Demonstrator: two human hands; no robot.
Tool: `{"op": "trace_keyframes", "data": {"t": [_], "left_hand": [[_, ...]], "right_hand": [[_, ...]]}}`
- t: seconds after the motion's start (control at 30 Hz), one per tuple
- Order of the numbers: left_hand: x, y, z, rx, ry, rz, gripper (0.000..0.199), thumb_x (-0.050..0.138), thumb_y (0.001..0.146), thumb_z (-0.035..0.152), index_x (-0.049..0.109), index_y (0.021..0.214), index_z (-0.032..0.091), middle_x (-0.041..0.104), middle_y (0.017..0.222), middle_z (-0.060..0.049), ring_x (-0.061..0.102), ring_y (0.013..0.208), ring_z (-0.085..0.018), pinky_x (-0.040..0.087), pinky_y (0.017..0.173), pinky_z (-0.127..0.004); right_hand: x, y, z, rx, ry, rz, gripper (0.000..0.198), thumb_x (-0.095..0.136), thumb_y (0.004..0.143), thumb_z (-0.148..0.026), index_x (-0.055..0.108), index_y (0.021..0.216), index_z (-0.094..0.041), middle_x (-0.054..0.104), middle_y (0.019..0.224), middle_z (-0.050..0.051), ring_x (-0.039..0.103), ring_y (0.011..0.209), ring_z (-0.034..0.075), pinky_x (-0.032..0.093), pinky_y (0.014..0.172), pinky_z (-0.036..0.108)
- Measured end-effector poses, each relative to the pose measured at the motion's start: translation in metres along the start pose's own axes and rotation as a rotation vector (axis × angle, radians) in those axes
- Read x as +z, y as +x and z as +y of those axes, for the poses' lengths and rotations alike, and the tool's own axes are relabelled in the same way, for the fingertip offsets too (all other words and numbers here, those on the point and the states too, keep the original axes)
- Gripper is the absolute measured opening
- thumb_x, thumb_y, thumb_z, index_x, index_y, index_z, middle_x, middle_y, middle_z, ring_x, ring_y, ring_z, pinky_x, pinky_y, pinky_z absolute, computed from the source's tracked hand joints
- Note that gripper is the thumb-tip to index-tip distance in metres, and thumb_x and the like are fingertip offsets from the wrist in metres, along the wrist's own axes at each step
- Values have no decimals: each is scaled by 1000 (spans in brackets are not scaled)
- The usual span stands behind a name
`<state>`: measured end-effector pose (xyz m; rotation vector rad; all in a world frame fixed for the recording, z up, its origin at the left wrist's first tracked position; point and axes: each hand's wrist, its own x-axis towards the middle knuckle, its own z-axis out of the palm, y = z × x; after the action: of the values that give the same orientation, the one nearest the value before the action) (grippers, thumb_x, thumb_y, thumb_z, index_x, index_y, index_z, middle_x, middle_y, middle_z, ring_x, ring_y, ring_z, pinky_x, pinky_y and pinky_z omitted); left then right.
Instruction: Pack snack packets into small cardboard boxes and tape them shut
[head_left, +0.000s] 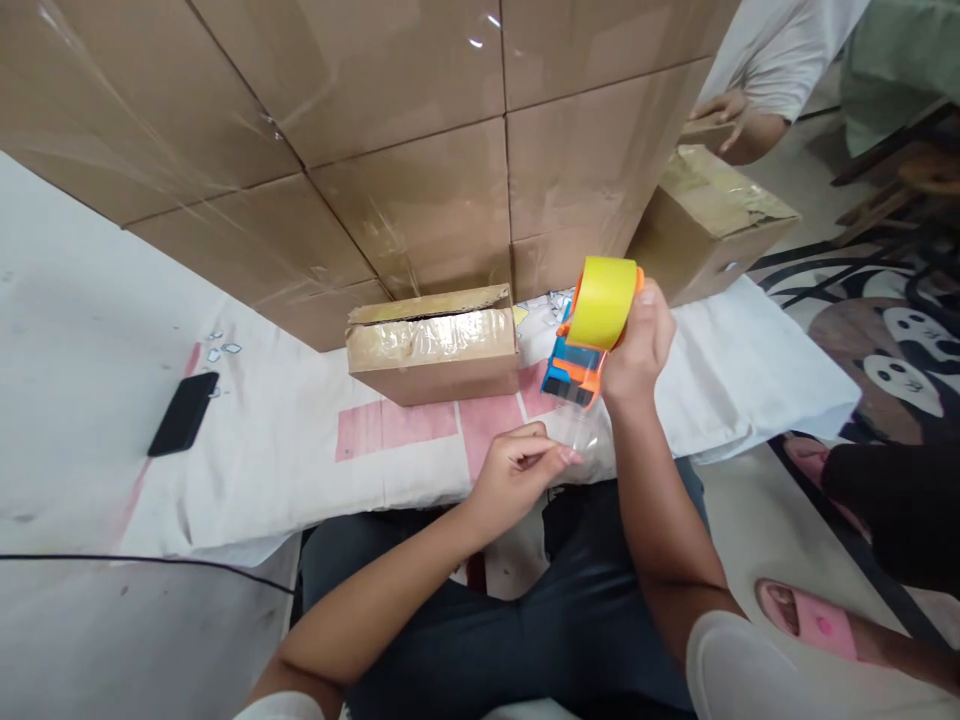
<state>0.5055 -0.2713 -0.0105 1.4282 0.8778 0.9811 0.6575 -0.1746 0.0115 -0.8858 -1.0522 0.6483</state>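
My right hand is wrapped round a tape dispenser in blue and orange, raised above the cloth's front edge. The roll on it has a yellow core. A length of clear tape hangs from the cutter end down to my left hand, whose thumb and finger pinch its loose end. Beyond my hands, a small cardboard box lies on the cloth, its top seam covered with shiny tape and a narrow gap showing along the far edge.
Stacked cardboard boxes rise right behind the small box. Another box stands at the right, near a person in a white sleeve. A black phone lies on the left of the cloth. A dark cable runs at lower left.
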Motion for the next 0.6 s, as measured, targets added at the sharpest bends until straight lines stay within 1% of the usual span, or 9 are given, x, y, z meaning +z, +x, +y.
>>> {"op": "trace_keyframes", "data": {"t": [0.03, 0.1, 0.17, 0.23, 0.37, 0.47, 0.6], "left_hand": [[1, 1, -2, -4, 9, -5, 35, 70, 92, 50, 85, 89, 19, 48, 65, 1, 46, 60, -10, 34, 55, -25], [1, 3, -4, -12, 26, -1, 35, 71, 91, 51, 85, 88, 19, 47, 64, 2, 45, 60, -11, 34, 55, -25], [0, 4, -6, -23, 36, -7, 37, 70, 92, 53, 85, 88, 19, 48, 64, 1, 45, 60, -11, 35, 56, -25], [1, 6, -7, -18, 49, -13, 39, 69, 92, 54, 85, 88, 19, 49, 64, 1, 46, 60, -11, 36, 57, -26], [1, 7, -14, -8, 75, 0, 39, 69, 92, 55, 85, 88, 20, 50, 64, 1, 46, 60, -11, 36, 56, -25], [-2, 10, -21, -8, 104, 31, 38, 68, 93, 54, 84, 88, 20, 52, 66, 0, 48, 59, -11, 36, 54, -25], [-9, 17, -29, 108, 224, 55, 36, 67, 94, 50, 84, 85, 19, 51, 64, 0, 50, 61, -12, 37, 56, -26]], "right_hand": [[-2, 4, -2, -2, 27, 31, 43, 39, 103, -65, 56, 89, -27, 54, 76, 1, 61, 66, 18, 56, 62, 37], [-5, 8, -4, -4, 54, 63, 38, 53, 98, -64, 58, 90, -27, 57, 78, 1, 61, 65, 17, 57, 62, 36], [-7, 9, -4, 15, 38, 27, 37, 66, 91, -62, 59, 92, -26, 59, 80, 0, 62, 67, 17, 59, 63, 36], [-10, 9, -2, 29, 12, 6, 39, 73, 86, -62, 58, 94, -27, 61, 82, 1, 64, 70, 18, 60, 64, 36], [-13, 9, 1, 37, 25, 5, 42, 71, 85, -65, 56, 99, -29, 65, 87, 3, 71, 87, 25, 63, 69, 41], [-14, 9, 2, 36, 34, 16, 43, 67, 86, -68, 54, 102, -31, 67, 91, 5, 73, 97, 30, 63, 72, 45], [-10, 7, -1, 62, 52, 32, 43, 65, 87, -70, 54, 98, -30, 68, 87, 5, 74, 101, 31, 64, 72, 45]]}}
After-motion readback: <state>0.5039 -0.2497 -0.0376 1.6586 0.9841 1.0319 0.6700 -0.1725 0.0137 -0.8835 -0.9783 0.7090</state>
